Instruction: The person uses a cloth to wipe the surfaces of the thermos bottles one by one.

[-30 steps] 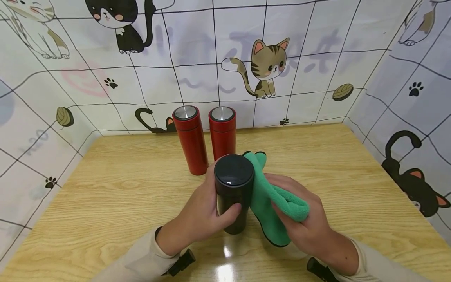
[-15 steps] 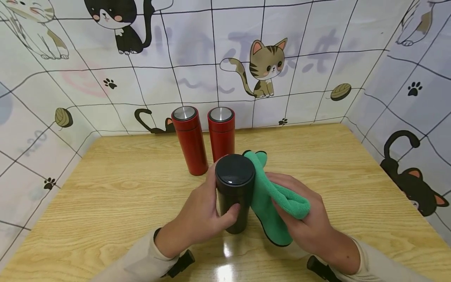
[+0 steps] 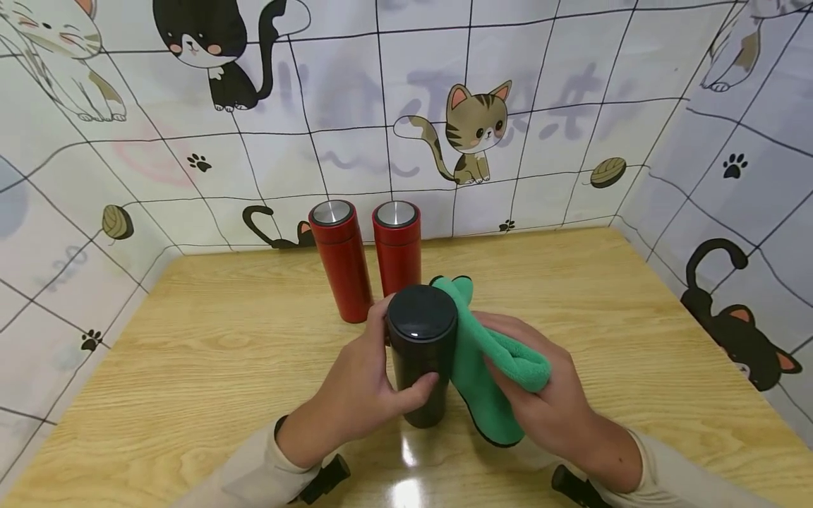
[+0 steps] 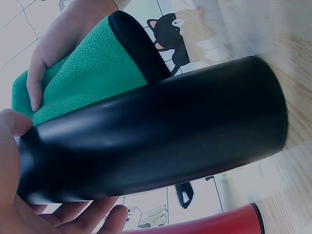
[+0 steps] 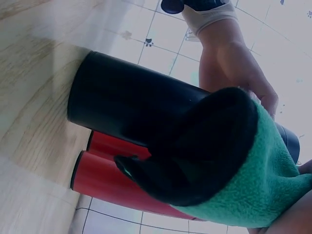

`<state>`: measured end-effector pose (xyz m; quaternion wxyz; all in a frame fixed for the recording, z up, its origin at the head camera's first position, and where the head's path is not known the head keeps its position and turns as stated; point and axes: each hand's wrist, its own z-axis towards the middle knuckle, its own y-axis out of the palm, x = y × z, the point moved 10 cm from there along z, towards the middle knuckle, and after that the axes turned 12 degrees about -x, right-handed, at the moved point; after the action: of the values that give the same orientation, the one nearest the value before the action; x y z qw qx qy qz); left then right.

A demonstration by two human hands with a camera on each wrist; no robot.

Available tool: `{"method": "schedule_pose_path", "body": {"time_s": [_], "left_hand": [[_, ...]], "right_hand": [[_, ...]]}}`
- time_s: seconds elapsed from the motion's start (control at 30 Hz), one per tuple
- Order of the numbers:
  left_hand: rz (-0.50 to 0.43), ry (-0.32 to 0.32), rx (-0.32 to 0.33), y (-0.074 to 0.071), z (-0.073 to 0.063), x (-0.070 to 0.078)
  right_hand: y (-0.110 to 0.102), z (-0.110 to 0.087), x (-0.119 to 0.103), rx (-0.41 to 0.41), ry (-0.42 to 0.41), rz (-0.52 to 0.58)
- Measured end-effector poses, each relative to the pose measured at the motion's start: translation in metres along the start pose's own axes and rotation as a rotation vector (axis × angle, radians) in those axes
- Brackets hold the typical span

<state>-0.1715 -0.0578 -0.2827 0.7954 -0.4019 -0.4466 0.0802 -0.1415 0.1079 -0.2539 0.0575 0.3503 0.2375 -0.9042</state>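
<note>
In the head view a black thermos bottle (image 3: 419, 363) with a glossy dark lid stands nearly upright at the middle of the table. My left hand (image 3: 349, 388) grips it from the left, thumb across the front and fingers behind. On its other side my right hand (image 3: 559, 409) holds a folded green cloth (image 3: 489, 402) with black edging against the bottle. The left wrist view shows the cloth (image 4: 97, 73) lying along the bottle's upper body (image 4: 161, 131). Seen from the right wrist, the cloth (image 5: 263, 180) bends round part of the bottle (image 5: 126, 97), covering it there.
Two red thermos bottles, a left one (image 3: 343, 271) and a right one (image 3: 399, 254), with silver lid tops stand behind the black bottle. The wooden table (image 3: 190, 353) meets a cat-printed wall covering (image 3: 356, 92) at the back and both sides.
The head view has tilted slightly, so the whole scene sits a little lower in it. Both hands keep their holds on the thermos bottle and the cloth, almost unmoved.
</note>
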Motion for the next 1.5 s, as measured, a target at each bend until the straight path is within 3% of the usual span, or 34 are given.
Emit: {"method": "schedule_pose_path", "body": {"time_s": [0.1, 0.3, 0.47, 0.67, 0.87, 1.1, 1.3, 1.5], "left_hand": [[-0.001, -0.010, -0.010, 0.002, 0.001, -0.001], [0.017, -0.006, -0.005, 0.002, 0.003, -0.001], [0.008, -0.012, -0.002, 0.003, 0.003, -0.003], [-0.027, -0.046, 0.001, 0.002, 0.003, -0.007], [-0.053, -0.037, 0.016, 0.001, 0.003, -0.008], [-0.109, 0.007, 0.029, 0.000, 0.004, -0.006], [-0.126, -0.031, 0.014, 0.001, 0.004, -0.010], [-0.108, -0.045, 0.007, 0.001, 0.004, -0.009]], "right_hand": [[-0.001, -0.002, -0.001, 0.004, -0.032, 0.018], [0.002, -0.003, 0.008, -0.018, 0.059, -0.011], [-0.001, -0.003, 0.002, -0.009, -0.005, -0.001], [0.002, -0.003, 0.011, -0.053, 0.103, -0.022], [-0.001, -0.002, -0.001, -0.027, -0.024, 0.000], [0.006, -0.004, 0.018, -0.127, 0.194, -0.052], [0.004, -0.002, 0.005, -0.086, 0.050, -0.045], [0.011, -0.005, 0.020, -0.148, 0.204, -0.078]]}}
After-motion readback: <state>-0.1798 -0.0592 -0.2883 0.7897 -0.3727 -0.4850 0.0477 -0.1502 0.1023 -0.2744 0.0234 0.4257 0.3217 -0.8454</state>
